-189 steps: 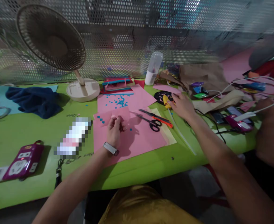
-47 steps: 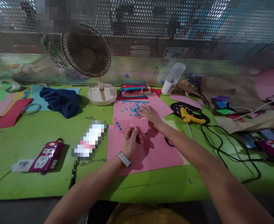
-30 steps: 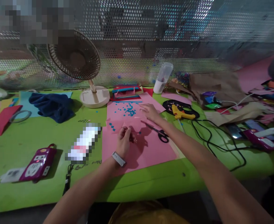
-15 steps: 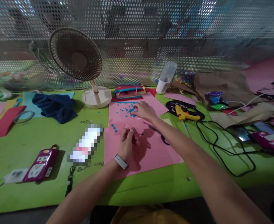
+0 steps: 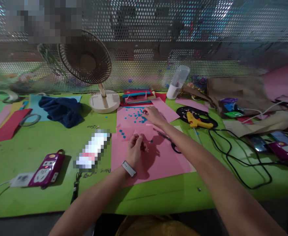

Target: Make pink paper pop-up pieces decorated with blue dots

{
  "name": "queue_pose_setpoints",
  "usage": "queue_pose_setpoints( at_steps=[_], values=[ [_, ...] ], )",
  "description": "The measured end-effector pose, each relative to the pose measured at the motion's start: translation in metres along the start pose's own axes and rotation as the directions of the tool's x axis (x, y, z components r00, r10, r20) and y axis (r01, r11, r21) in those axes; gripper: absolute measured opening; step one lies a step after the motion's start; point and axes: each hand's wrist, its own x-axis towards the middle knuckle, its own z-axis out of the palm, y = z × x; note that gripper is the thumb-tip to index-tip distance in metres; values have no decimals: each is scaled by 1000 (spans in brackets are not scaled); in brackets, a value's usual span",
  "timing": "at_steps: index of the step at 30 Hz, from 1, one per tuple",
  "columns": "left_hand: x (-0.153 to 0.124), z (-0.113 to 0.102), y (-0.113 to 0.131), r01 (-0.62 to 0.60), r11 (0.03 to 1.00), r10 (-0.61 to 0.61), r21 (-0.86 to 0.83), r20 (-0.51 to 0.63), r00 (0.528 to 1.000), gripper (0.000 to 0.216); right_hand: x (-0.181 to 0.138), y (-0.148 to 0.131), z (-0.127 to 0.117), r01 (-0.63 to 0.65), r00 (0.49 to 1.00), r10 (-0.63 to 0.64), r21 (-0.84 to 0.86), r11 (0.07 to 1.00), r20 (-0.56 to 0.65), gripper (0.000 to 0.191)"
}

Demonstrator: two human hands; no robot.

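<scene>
My left hand (image 5: 135, 150), with a pale watch band on its wrist, is closed in a pinch over a small pink paper strip (image 5: 128, 133). What lies between its thumb and fingers is hidden. A few blue paper squares (image 5: 123, 133) sit in a row near the strip's left end. Farther back, my right hand (image 5: 153, 115) reaches to a scatter of small blue squares (image 5: 137, 115) on pink paper, its fingertips drawn together at their right side. Whether a square is between them is too small to tell. Under both hands spreads a large pink sheet (image 5: 163, 164).
Black-handled scissors (image 5: 175, 148) lie partly under my right forearm. To the right are a yellow glue gun (image 5: 199, 122) and a black cord (image 5: 228, 157). A fan (image 5: 104, 101), phone (image 5: 92, 150) and purple power strip (image 5: 47, 170) stand left. A perforated metal screen (image 5: 144, 75) bounds the back.
The view has swung slightly left, shifting everything a little to the right. My right hand's fingers have drawn closer together by the blue squares. My left hand keeps its pinch over the strip.
</scene>
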Motion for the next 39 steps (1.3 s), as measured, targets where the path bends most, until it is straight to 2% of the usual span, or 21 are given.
queue_pose_setpoints(
  at_steps=[6,12,14,16,20,24,27,32,39],
  values=[
    [1,-3,-5,-34,999,34,0,17,999,43,7,0,11,-27,1000,28,107,994,-2,4],
    [2,-4,-5,-33,999,33,-10,36,999,41,6,4,10,-81,996,91,378,922,-7,7],
    [2,-3,-4,-24,1000,24,-4,33,999,41,4,5,7,-120,991,135,503,856,6,5],
    [3,-3,-4,-20,1000,20,-7,22,1000,43,0,6,5,-174,980,194,637,751,38,4],
    [3,-3,-6,-46,999,46,-19,30,998,41,-12,6,0,-264,946,295,856,444,139,5],
    [3,-4,-7,-65,998,65,3,43,997,37,-25,5,-11,-315,910,329,936,156,252,9],
    [2,-4,-5,-70,997,69,16,50,996,38,-30,4,-19,-364,878,337,931,11,339,14],
    [0,-2,-2,-40,999,39,13,45,998,43,-34,2,-29,-440,830,335,893,-97,446,22],
    [1,-1,-2,-39,999,38,9,54,998,42,-37,-3,-32,-382,847,355,917,-113,396,20]
  ],
)
